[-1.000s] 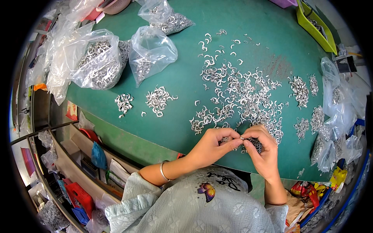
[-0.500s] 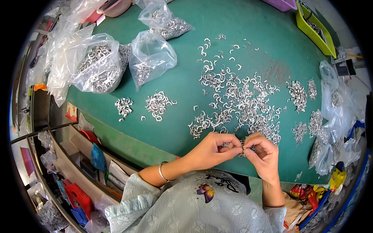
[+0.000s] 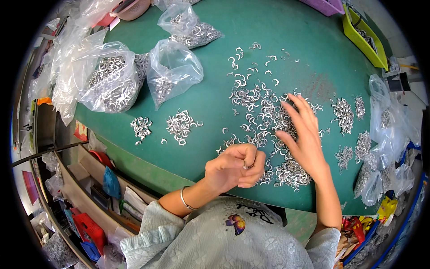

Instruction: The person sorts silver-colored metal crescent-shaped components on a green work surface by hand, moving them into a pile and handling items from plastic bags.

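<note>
Crescents (image 3: 269,115) at mixed angles, openings every way, beneath right hand (image 3: 306,140)

Bright light covers the flat green tabletop (image 3: 210,98); crumpled clear plastic bags (image 3: 67,80) at its left edge glare; distortion bends its surroundings.

Left hand (image 3: 234,170) has a tiny metal bit (image 3: 246,167) pinched, right hand (image 3: 305,140) is spread over a messy pile of curved silver pieces (image 3: 277,120) on a green worktop (image 3: 215,85). Clear bags (image 3: 113,85) of metal parts sit upper left, lime-green bin (image 3: 361,45) upper right.
</note>
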Available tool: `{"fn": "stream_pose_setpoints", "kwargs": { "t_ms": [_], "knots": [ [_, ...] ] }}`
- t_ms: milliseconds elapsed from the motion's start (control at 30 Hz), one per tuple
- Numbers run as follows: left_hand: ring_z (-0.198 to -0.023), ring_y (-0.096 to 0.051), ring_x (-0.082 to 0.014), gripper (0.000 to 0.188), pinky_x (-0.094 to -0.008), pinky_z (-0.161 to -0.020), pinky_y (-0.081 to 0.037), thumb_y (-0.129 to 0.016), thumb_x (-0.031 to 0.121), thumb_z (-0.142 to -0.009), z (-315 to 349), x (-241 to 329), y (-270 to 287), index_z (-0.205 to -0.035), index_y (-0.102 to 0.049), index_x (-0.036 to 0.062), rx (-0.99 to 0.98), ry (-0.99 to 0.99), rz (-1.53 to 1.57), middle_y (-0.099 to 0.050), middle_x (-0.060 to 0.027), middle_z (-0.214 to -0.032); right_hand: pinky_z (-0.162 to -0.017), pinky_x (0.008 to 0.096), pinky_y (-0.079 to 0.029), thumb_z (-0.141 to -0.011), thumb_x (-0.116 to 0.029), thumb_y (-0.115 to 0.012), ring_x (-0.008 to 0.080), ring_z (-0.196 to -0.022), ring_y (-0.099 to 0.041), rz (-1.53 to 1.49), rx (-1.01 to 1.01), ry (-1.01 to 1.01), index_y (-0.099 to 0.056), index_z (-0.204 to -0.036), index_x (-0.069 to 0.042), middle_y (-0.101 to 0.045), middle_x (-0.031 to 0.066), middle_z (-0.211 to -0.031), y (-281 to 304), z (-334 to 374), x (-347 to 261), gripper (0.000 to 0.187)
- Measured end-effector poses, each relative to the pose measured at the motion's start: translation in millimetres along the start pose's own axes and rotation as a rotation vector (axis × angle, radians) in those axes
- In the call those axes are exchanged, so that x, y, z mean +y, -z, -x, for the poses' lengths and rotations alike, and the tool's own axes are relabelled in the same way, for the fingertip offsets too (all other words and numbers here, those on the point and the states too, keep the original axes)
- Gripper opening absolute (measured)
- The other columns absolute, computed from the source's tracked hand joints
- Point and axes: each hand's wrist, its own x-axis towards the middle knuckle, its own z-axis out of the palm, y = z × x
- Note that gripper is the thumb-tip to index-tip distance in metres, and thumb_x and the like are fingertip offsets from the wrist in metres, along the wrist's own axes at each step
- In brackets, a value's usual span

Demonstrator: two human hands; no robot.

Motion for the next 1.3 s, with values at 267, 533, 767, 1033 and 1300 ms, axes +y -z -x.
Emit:
{"fn": "stream_pose_setpoints", "kwargs": {
  "t_ms": [267,533,767,1033,1300],
  "knots": [
    [-0.044,-0.033,-0.0107,0.027,-0.0247,-0.04,-0.026,-0.045,0.021,-0.091,0,0,4,-0.069,-0.034,0.0082,0.231,-0.05,0.076,-0.042,-0.008,-0.065,-0.114,0.0515,-0.02,-0.081,-0.027,-0.069,0.0309,-0.14,-0.029,-0.061,-0.415,0.15,-0.05,-0.131,-0.002,-0.04,0.0102,-0.145,9,22,-13,0.06],
    [-0.043,-0.03,-0.0078,0.031,-0.0216,-0.039,-0.026,-0.041,0.022,-0.098,0,3,-3,-0.07,-0.035,0.0078,0.342,0.048,-0.038,-0.041,-0.0054,-0.063,-0.106,0.0481,-0.035,-0.079,-0.013,-0.07,0.0301,-0.128,-0.048,-0.232,-0.447,0.146,-0.066,-0.105,-0.003,-0.061,0.0104,-0.12,33,51,-13,0.028],
    [-0.053,-0.039,-0.0098,0.03,-0.0223,-0.045,-0.03,-0.045,0.025,-0.101,3,-2,-4,-0.079,-0.044,0.0049,0.383,0.04,-0.161,-0.045,-0.005,-0.07,-0.08,0.0345,-0.047,-0.082,0.001,-0.064,0.0264,-0.086,-0.061,-0.322,0.101,-0.08,-0.066,-0.094,0.001,-0.066,0.0112,-0.094,23,35,5,0.013],
    [-0.071,-0.049,-0.0122,0.026,-0.0246,-0.064,-0.042,-0.047,0.018,-0.1,1,-10,-5,-0.114,-0.058,-0.0012,0.357,-0.001,-0.227,-0.053,-0.0041,-0.082,-0.075,0.038,-0.043,-0.074,-0.002,-0.069,0.0269,-0.086,-0.053,-0.002,0.177,0.153,-0.063,-0.09,-0.004,-0.057,0.008,-0.092,-21,-24,14,0.017],
    [-0.109,-0.057,-0.0241,0.035,-0.0385,-0.102,-0.043,-0.047,0.01,-0.098,-5,-5,-9,-0.128,-0.05,-0.0089,0.445,0.001,-0.242,-0.059,-0.0174,-0.118,-0.076,0.0364,-0.042,-0.074,0.001,-0.068,0.0276,-0.086,-0.053,-0.169,0.123,0.07,-0.06,-0.084,-0.003,-0.059,0.0077,-0.089,-9,-8,5,0.013]
  ]
}}
